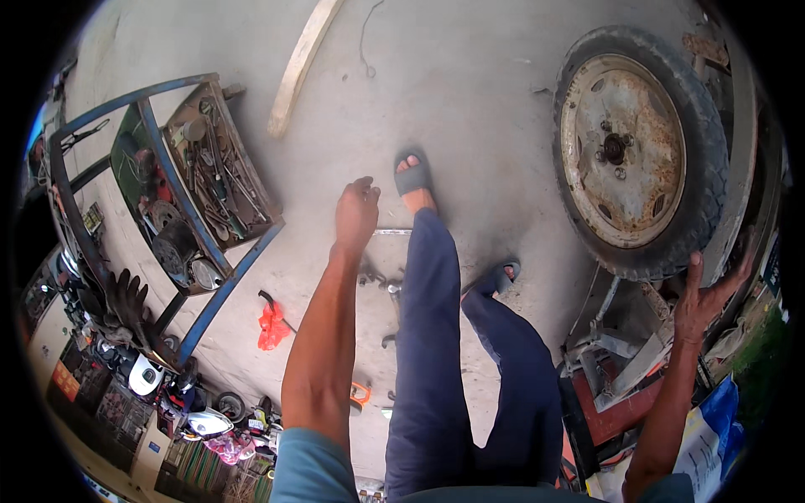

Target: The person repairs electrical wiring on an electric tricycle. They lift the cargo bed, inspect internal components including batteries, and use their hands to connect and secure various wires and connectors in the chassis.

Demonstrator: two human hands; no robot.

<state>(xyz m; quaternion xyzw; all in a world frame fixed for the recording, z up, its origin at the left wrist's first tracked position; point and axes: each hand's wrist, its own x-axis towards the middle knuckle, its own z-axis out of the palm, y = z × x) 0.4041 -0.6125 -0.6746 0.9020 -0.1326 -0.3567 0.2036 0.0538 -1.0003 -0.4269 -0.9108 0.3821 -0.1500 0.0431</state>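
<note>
My left hand (358, 214) hangs in the air over the concrete floor, fingers loosely bent with a small gap between the tips. Nothing shows in it. Close by, a thin metal bar (392, 231) lies on the floor between that hand and my leg. On the right, my right hand (708, 295) is spread, thumb raised, against the grey metal side rail (728, 239) of a vehicle or trailer. Just above it stands a large tyre (579, 201) on a rusty cream wheel rim (658, 180).
A blue metal frame (239, 277) at the left bears a tray of tools (220, 180) and dark gloves (126, 298). A wooden beam (298, 71) lies ahead. A red plastic bag (271, 327) and an orange-handled tool (359, 394) lie on the floor. Motorbikes (205, 419) stand at lower left.
</note>
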